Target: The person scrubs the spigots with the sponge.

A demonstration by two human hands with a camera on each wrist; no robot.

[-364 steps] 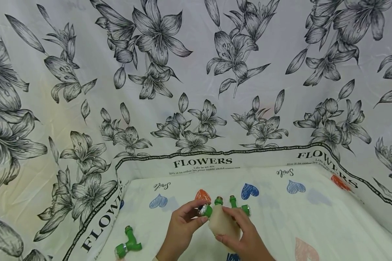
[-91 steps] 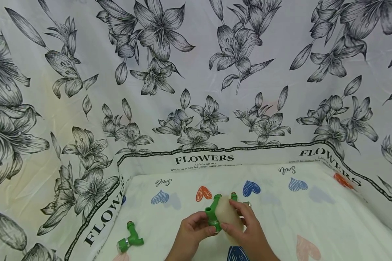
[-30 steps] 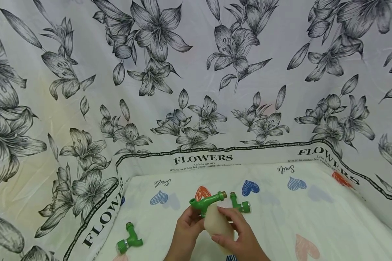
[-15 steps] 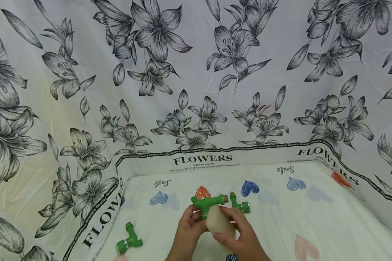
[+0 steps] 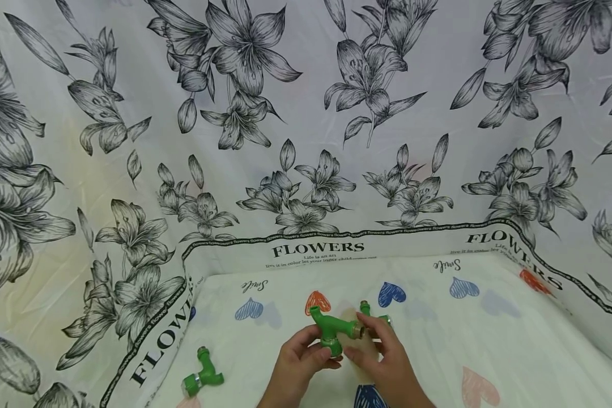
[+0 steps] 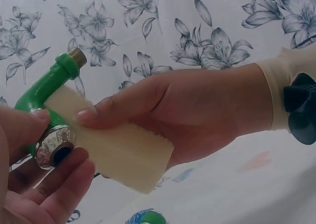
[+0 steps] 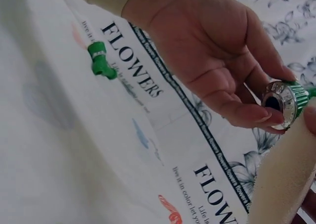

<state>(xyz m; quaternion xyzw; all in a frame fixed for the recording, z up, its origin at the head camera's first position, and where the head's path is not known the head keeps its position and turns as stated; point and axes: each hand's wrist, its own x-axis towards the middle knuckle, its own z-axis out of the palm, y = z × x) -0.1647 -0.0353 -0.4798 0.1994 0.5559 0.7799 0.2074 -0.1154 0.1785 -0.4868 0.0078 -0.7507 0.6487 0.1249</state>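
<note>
My left hand (image 5: 297, 362) grips a green tap (image 5: 331, 328) by its silver-ringed knob, thumb on top and fingers beneath. The tap's spout points up and away, and its threaded brass end is turned toward my right hand (image 5: 395, 365). That hand pinches a cream sponge (image 6: 126, 150), a flat pad with fuzzy edges, thumb on its near face. In the left wrist view the sponge lies right against the tap's body below the brass end. The right wrist view shows the knob (image 7: 291, 100) between thumb and fingers of the left hand (image 7: 207, 61).
A second green tap (image 5: 365, 307) lies on the cloth just beyond my right fingers, partly hidden by them. A third green tap (image 5: 204, 371) rests at the left. The white heart-print cloth (image 5: 540, 351) covers the table, and a flower-print curtain (image 5: 306, 124) rises behind.
The tap has been turned in my left hand: its spout swung from the left to upward, and its brass end came down to the right. The sponge shifted from in front of the tap toward behind it.
</note>
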